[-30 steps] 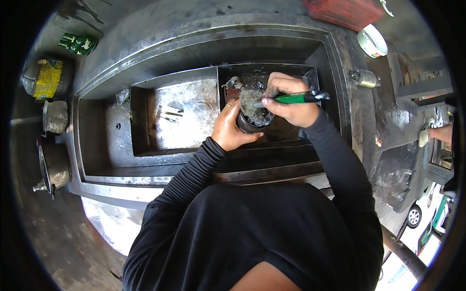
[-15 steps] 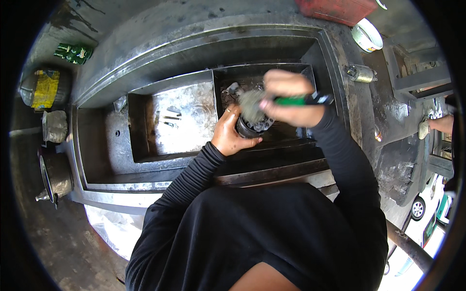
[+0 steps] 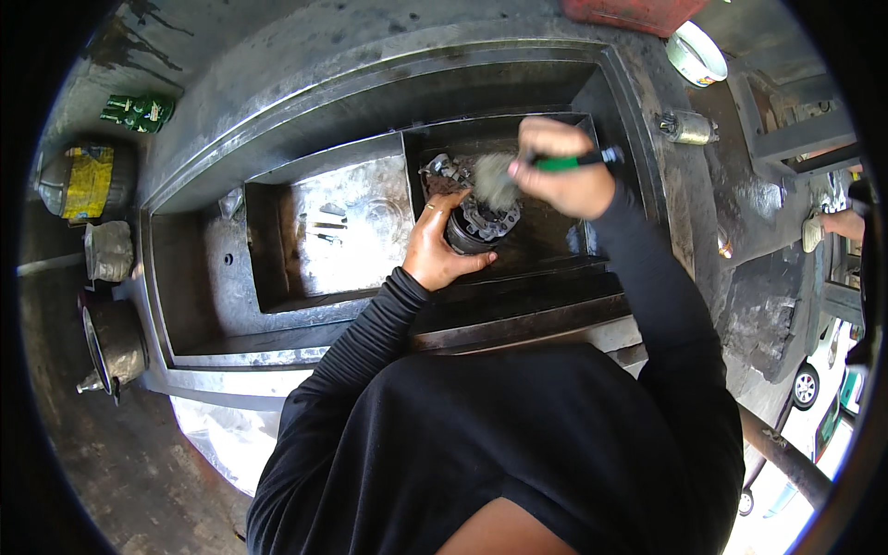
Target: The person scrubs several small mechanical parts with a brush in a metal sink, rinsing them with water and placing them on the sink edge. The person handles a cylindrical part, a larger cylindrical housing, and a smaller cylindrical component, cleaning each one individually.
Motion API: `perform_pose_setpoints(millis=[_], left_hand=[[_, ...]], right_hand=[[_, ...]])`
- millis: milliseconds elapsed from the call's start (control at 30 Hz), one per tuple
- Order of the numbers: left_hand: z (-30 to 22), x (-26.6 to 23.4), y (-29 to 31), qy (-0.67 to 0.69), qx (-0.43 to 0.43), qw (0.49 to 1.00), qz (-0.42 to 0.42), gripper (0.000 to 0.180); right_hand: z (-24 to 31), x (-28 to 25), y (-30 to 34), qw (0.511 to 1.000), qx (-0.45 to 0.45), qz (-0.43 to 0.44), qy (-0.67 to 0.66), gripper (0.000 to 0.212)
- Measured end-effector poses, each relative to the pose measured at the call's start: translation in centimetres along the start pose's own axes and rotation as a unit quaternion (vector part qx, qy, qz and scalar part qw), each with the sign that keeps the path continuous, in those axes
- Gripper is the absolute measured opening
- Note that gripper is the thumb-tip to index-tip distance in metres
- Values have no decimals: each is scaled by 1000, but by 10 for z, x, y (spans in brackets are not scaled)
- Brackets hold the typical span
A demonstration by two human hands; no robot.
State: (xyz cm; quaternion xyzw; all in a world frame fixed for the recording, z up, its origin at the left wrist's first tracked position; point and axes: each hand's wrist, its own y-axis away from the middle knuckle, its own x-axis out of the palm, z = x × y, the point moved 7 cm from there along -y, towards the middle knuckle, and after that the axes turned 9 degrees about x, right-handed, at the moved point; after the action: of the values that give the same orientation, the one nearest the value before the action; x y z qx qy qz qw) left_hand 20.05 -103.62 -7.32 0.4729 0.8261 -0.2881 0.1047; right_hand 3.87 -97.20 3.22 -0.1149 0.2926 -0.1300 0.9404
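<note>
A round, dark, greasy metal machine part [image 3: 476, 222] sits in the right-hand compartment of a grey steel wash tray [image 3: 277, 305], just right of the tray's inner dividing wall. The left hand [image 3: 442, 248] wraps the part from its near left side, its grip pressed against the casing. The right hand [image 3: 555, 166] hovers over the part, its grip pinching a green-handled brush [image 3: 555, 163] whose blurred bristles meet the part's top. In the tray's left compartment a few small metal pieces [image 3: 324, 225] lie on the shiny floor. A small cylindrical motor [image 3: 686, 128] rests on the surface beyond the tray's right rim.
</note>
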Motion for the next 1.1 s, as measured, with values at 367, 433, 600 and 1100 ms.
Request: perform_pose_setpoints(millis=[367, 433, 600, 1100], left_hand=[[5, -3, 9, 15, -21, 999, -29, 83], [4, -4, 4, 16, -16, 999, -35, 82], [13, -4, 5, 61, -30, 996, -51, 80], [22, 11, 14, 181, -64, 981, 6, 81]], right_hand=[[26, 24, 24, 995, 16, 83, -62, 20], [-4, 4, 26, 999, 25, 30, 31, 21], [19, 10, 28, 998, -12, 38, -55, 24], [15, -4, 11, 991, -40, 76, -100, 22]])
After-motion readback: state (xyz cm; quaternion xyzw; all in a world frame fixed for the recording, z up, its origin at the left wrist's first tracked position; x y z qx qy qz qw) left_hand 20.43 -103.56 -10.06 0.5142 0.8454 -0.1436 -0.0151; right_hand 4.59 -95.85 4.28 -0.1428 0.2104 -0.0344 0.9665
